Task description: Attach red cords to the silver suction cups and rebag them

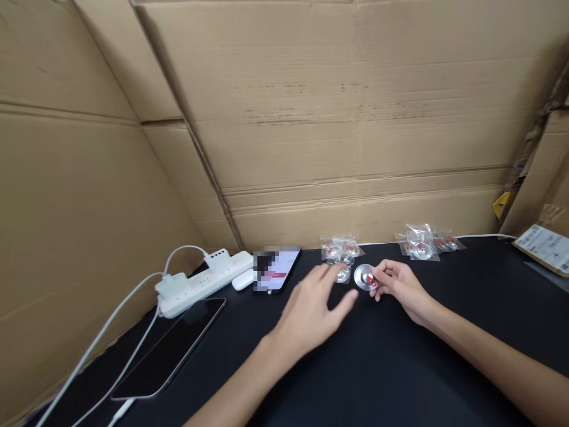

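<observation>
My right hand [398,287] pinches the edge of a shiny silver metal disc [363,276] between thumb and fingers. A small red piece [371,280] shows on the disc, beside the fingertips. To the left, my left hand [309,305] is open, its thumb apart from its fingers and nothing held. Its fingertips are close to a clear packet [342,274] with a silver disc inside; whether they touch it I cannot tell. Just behind are more clear packets [341,247] with silver and red parts.
Another group of clear packets [420,244] lies at the back right. On the left are a white power strip [191,290] with cables, a dark tablet [173,350], a white case [243,280] and a phone [282,270]. A labelled parcel [544,246] sits far right. Cardboard walls [355,118] enclose the black table [400,373].
</observation>
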A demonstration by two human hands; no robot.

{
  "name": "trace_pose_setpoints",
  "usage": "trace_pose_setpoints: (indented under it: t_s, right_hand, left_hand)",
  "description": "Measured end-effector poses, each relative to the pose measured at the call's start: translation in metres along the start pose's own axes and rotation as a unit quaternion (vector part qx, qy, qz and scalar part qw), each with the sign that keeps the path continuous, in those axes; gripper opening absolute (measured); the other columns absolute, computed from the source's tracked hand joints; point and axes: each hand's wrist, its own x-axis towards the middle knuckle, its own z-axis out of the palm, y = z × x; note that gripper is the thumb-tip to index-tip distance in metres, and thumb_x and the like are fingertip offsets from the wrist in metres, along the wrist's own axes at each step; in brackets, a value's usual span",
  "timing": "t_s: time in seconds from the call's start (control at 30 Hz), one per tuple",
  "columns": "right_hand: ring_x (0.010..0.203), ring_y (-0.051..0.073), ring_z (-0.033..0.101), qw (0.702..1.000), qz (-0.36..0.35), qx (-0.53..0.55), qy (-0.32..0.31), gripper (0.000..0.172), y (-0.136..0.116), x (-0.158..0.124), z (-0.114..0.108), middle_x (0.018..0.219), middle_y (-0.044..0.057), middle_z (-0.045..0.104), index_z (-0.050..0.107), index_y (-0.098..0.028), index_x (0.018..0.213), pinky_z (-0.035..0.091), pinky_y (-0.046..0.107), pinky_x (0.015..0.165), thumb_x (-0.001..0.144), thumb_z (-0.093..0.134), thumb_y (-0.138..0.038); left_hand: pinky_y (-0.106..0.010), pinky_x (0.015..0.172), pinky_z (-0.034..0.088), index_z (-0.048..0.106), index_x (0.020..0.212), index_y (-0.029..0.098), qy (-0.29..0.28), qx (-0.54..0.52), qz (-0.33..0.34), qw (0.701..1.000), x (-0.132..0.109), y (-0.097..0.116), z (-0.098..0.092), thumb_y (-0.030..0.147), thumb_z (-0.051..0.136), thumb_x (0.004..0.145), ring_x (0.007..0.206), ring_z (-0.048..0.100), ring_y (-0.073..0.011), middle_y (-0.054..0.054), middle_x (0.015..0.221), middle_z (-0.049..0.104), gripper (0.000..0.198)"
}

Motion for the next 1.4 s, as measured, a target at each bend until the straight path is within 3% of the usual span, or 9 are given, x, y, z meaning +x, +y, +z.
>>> trace_pose_setpoints:
  t_s: [0.07, 0.13, 0.5, 0.7, 0.87, 1.1, 1.23, 1.33, 1.4]
  right_hand:
    - [0.054, 0.014, 0.062, 1.0, -0.012, -0.004, -0.026, 0.04, 0.0, -0.002, 0.006, 0.065, 0.002, 0.065, 0.054, -0.017, 0.071, 0.048, 0.026, 0.051, 0.075, 0.075, -0.051]
    - [0.051, 0.013, 0.06, 0.999, -0.019, -0.005, -0.047, 0.04, -0.001, -0.005, 0.013, 0.062, 0.001, 0.065, 0.052, -0.018, 0.07, 0.048, 0.025, 0.049, 0.076, 0.074, -0.051]
    - [0.053, 0.011, 0.058, 0.996, 0.025, 0.041, -0.074, 0.039, -0.009, -0.013, 0.016, 0.063, 0.001, 0.064, 0.056, -0.017, 0.067, 0.047, 0.024, 0.052, 0.073, 0.077, -0.05]
    - [0.055, 0.01, 0.056, 0.991, 0.069, 0.067, -0.09, 0.031, -0.012, -0.013, 0.016, 0.066, 0.0, 0.063, 0.063, -0.016, 0.072, 0.045, 0.023, 0.054, 0.076, 0.077, -0.044]
    - [0.058, 0.011, 0.055, 0.982, 0.084, 0.042, -0.162, 0.029, -0.015, -0.012, 0.01, 0.071, 0.001, 0.063, 0.069, -0.016, 0.079, 0.045, 0.024, 0.057, 0.078, 0.074, -0.045]
    - [0.055, 0.01, 0.051, 0.993, 0.053, 0.004, -0.101, 0.033, -0.016, -0.011, 0.01, 0.065, 0.0, 0.06, 0.065, -0.016, 0.071, 0.038, 0.021, 0.047, 0.074, 0.076, -0.047]
    - [0.053, 0.011, 0.05, 0.998, 0.035, -0.01, -0.057, 0.035, -0.011, -0.003, 0.002, 0.064, 0.0, 0.06, 0.064, -0.017, 0.07, 0.037, 0.023, 0.046, 0.076, 0.073, -0.05]
    - [0.055, 0.014, 0.054, 0.99, -0.013, -0.143, -0.005, 0.03, -0.003, 0.007, -0.015, 0.063, 0.002, 0.063, 0.066, -0.018, 0.069, 0.039, 0.025, 0.048, 0.074, 0.073, -0.046]
    - [0.058, 0.017, 0.058, 0.966, -0.056, -0.254, 0.005, 0.021, 0.002, 0.012, -0.026, 0.063, 0.003, 0.066, 0.068, -0.019, 0.071, 0.042, 0.028, 0.054, 0.076, 0.071, -0.039]
  left_hand:
    - [-0.042, 0.095, 0.047, 0.047, 0.138, 0.028, -0.027, -0.032, 0.034, 0.999, -0.006, 0.008, 0.007, 0.043, 0.063, 0.085, 0.11, 0.059, -0.0302, -0.01, 0.125, 0.06, 0.058]
    - [-0.042, 0.091, 0.049, 0.043, 0.142, 0.029, -0.046, -0.037, 0.033, 0.998, -0.01, 0.01, 0.013, 0.043, 0.067, 0.083, 0.108, 0.061, -0.0306, -0.01, 0.122, 0.062, 0.065]
    - [-0.038, 0.072, 0.05, 0.057, 0.122, 0.023, -0.04, -0.046, 0.023, 0.998, -0.008, 0.009, 0.012, 0.042, 0.06, 0.088, 0.085, 0.066, -0.0288, -0.01, 0.096, 0.069, 0.039]
    - [-0.04, 0.077, 0.049, 0.059, 0.117, 0.021, -0.039, -0.059, 0.028, 0.997, -0.009, 0.01, 0.012, 0.043, 0.056, 0.091, 0.09, 0.065, -0.0296, -0.011, 0.1, 0.068, 0.034]
    - [-0.041, 0.084, 0.05, 0.056, 0.121, 0.023, -0.064, -0.047, 0.037, 0.996, -0.009, 0.008, 0.012, 0.042, 0.056, 0.092, 0.1, 0.064, -0.0292, -0.01, 0.109, 0.066, 0.035]
    - [-0.041, 0.083, 0.049, 0.056, 0.121, 0.022, -0.049, -0.031, 0.023, 0.998, -0.009, 0.006, 0.012, 0.042, 0.061, 0.089, 0.101, 0.063, -0.0301, -0.011, 0.112, 0.067, 0.039]
    - [-0.033, 0.067, 0.046, 0.064, 0.106, 0.021, -0.022, -0.073, -0.028, 0.997, -0.005, 0.007, 0.01, 0.041, 0.06, 0.087, 0.076, 0.063, -0.0235, -0.007, 0.087, 0.069, 0.028]
    - [-0.027, 0.054, 0.04, 0.064, 0.093, 0.019, -0.025, -0.226, -0.13, 0.965, 0.0, 0.005, 0.01, 0.047, 0.055, 0.088, 0.057, 0.055, -0.0165, -0.003, 0.07, 0.066, 0.03]
    - [-0.025, 0.048, 0.037, 0.06, 0.086, 0.018, -0.044, -0.387, -0.205, 0.898, 0.004, 0.003, 0.01, 0.052, 0.049, 0.09, 0.054, 0.053, -0.0148, -0.005, 0.071, 0.067, 0.036]
